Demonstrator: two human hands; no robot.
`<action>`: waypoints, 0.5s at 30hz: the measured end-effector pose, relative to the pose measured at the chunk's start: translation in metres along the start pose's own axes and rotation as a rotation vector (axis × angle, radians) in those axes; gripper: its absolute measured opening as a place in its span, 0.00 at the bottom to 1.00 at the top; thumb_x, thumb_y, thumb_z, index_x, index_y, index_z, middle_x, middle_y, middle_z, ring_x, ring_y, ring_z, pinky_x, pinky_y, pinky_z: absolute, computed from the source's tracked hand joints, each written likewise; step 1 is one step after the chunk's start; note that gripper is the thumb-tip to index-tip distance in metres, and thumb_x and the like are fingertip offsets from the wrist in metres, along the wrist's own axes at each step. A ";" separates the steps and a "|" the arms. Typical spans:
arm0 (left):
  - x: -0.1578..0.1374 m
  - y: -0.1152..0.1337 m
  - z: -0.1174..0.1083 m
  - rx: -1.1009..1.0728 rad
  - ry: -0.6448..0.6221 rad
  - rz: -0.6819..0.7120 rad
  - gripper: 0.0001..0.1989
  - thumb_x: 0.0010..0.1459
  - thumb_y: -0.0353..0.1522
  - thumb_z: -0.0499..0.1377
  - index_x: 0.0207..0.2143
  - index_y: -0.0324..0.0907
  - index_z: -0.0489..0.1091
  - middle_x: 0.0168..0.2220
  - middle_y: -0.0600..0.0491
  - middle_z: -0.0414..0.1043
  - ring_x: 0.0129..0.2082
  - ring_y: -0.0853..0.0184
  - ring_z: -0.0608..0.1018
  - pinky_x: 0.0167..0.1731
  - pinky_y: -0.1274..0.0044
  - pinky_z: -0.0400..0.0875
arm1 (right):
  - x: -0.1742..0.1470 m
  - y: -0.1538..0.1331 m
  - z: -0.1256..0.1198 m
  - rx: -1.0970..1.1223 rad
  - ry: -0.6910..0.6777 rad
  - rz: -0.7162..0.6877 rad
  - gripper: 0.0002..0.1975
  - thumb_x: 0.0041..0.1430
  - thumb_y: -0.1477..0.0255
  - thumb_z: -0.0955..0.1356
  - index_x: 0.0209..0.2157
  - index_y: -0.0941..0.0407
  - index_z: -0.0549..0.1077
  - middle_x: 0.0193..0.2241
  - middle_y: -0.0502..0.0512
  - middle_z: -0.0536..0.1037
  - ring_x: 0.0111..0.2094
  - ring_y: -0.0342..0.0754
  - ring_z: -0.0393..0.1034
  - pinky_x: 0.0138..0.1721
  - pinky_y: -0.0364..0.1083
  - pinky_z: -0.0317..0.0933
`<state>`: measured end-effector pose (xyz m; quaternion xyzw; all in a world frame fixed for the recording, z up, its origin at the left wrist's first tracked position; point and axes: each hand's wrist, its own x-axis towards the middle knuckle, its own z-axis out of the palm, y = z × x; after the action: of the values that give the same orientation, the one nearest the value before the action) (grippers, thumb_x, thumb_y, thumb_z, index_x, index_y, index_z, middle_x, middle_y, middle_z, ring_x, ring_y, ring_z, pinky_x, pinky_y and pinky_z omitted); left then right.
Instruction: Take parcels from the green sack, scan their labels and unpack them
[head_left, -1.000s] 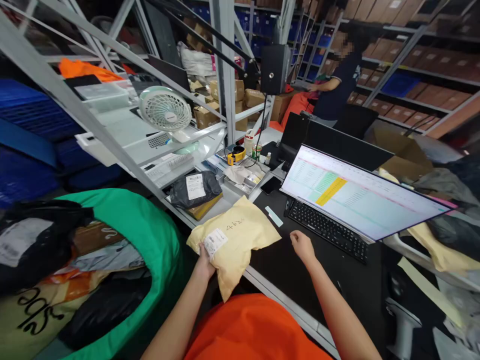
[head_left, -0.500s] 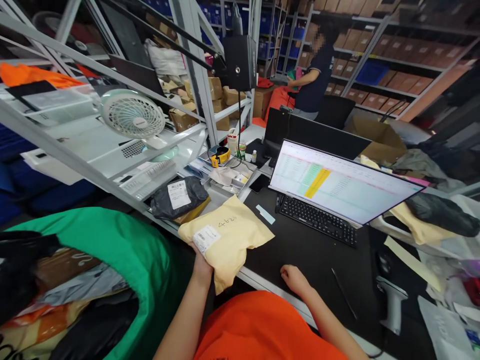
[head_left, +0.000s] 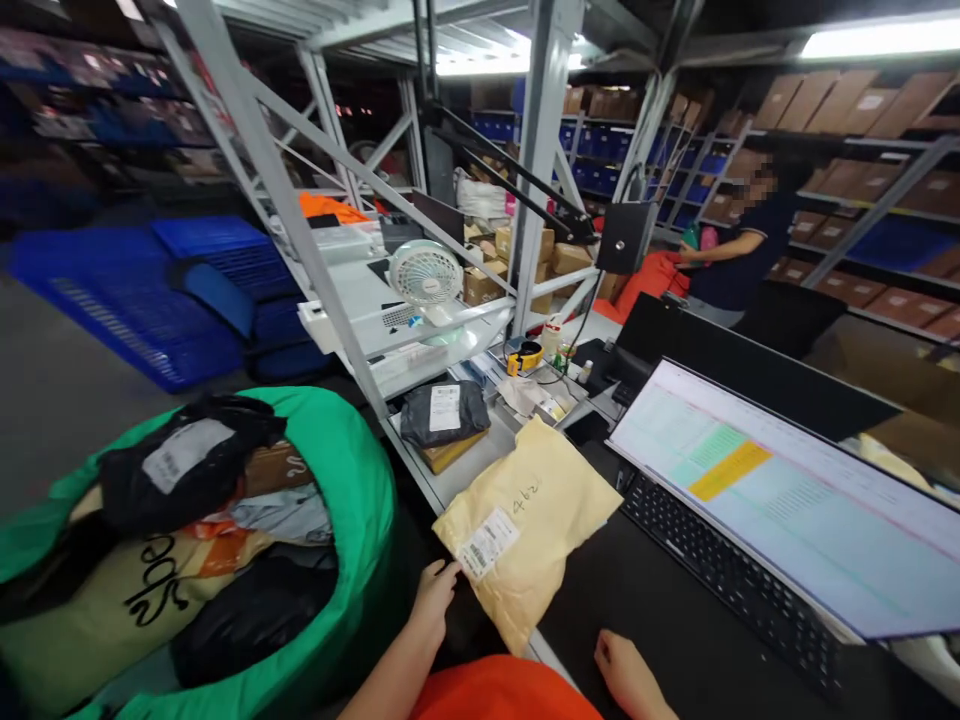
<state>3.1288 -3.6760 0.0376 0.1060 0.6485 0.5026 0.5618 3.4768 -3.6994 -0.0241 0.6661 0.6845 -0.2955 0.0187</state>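
Presumably to expose label (head_left: 489, 543), left hand (head_left: 436, 598) pinches yellow parcel (head_left: 551, 495) edgewise; right hand (head_left: 624, 668), fingers curled, lies right of parcel

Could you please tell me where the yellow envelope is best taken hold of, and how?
I'd pinch the yellow envelope by its near-left edge beside the white label, coming from the left. It looks flat and pliable, and that edge appears to overhang the desk, leaving its underside reachable; the left hand is there.
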 end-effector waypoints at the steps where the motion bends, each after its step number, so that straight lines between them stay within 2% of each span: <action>1: -0.005 0.004 -0.012 0.029 0.087 0.077 0.24 0.44 0.42 0.70 0.41 0.41 0.70 0.40 0.42 0.76 0.45 0.52 0.80 0.46 0.61 0.76 | 0.002 0.001 0.001 -0.008 -0.002 -0.003 0.13 0.61 0.80 0.61 0.25 0.54 0.68 0.28 0.55 0.79 0.32 0.49 0.74 0.33 0.45 0.56; 3: -0.013 0.021 -0.039 0.095 0.270 0.335 0.25 0.45 0.43 0.67 0.43 0.40 0.68 0.43 0.42 0.74 0.45 0.54 0.79 0.49 0.61 0.74 | 0.003 -0.002 0.000 -0.027 -0.023 0.003 0.12 0.61 0.80 0.62 0.26 0.55 0.69 0.29 0.56 0.79 0.33 0.49 0.74 0.33 0.45 0.56; 6: -0.023 0.060 -0.092 0.264 0.569 0.771 0.24 0.51 0.44 0.60 0.47 0.40 0.66 0.46 0.43 0.71 0.46 0.55 0.77 0.52 0.60 0.72 | 0.001 -0.015 -0.009 -0.074 -0.069 0.016 0.10 0.61 0.79 0.63 0.28 0.54 0.70 0.32 0.56 0.80 0.35 0.49 0.75 0.35 0.44 0.57; 8: -0.026 0.088 -0.134 0.478 0.784 0.891 0.24 0.54 0.44 0.58 0.48 0.39 0.66 0.45 0.42 0.70 0.47 0.54 0.75 0.54 0.59 0.70 | 0.000 -0.028 -0.016 -0.099 -0.096 -0.002 0.09 0.62 0.78 0.63 0.30 0.54 0.71 0.33 0.56 0.81 0.36 0.49 0.76 0.36 0.44 0.59; 9: -0.025 0.099 -0.155 0.592 0.874 0.885 0.24 0.54 0.44 0.57 0.49 0.38 0.66 0.45 0.41 0.71 0.49 0.52 0.74 0.55 0.58 0.69 | 0.000 -0.035 -0.019 -0.105 -0.107 -0.021 0.09 0.63 0.78 0.62 0.31 0.54 0.71 0.34 0.56 0.81 0.37 0.49 0.76 0.37 0.44 0.59; 11: -0.017 0.115 -0.196 0.807 0.986 0.772 0.28 0.55 0.44 0.55 0.52 0.34 0.65 0.48 0.36 0.70 0.54 0.47 0.72 0.55 0.57 0.68 | 0.002 -0.049 -0.023 -0.116 -0.116 -0.070 0.09 0.64 0.77 0.62 0.33 0.54 0.71 0.34 0.56 0.81 0.37 0.48 0.76 0.38 0.44 0.59; 13: -0.003 0.119 -0.228 1.032 0.936 0.581 0.29 0.57 0.44 0.54 0.54 0.33 0.65 0.49 0.33 0.70 0.55 0.45 0.71 0.54 0.58 0.68 | 0.004 -0.061 -0.024 -0.128 -0.111 -0.120 0.09 0.63 0.76 0.61 0.33 0.54 0.71 0.34 0.55 0.80 0.37 0.48 0.76 0.38 0.43 0.60; 15: 0.014 0.112 -0.250 1.222 0.764 0.349 0.29 0.58 0.44 0.53 0.54 0.32 0.66 0.50 0.32 0.71 0.55 0.44 0.72 0.52 0.59 0.69 | 0.007 -0.071 -0.024 -0.139 -0.108 -0.151 0.09 0.63 0.77 0.61 0.33 0.54 0.72 0.34 0.56 0.80 0.37 0.48 0.76 0.38 0.43 0.60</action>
<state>2.8674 -3.7465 0.0808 0.3188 0.9367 0.1360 0.0499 3.4189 -3.6788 0.0199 0.5929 0.7495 -0.2834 0.0797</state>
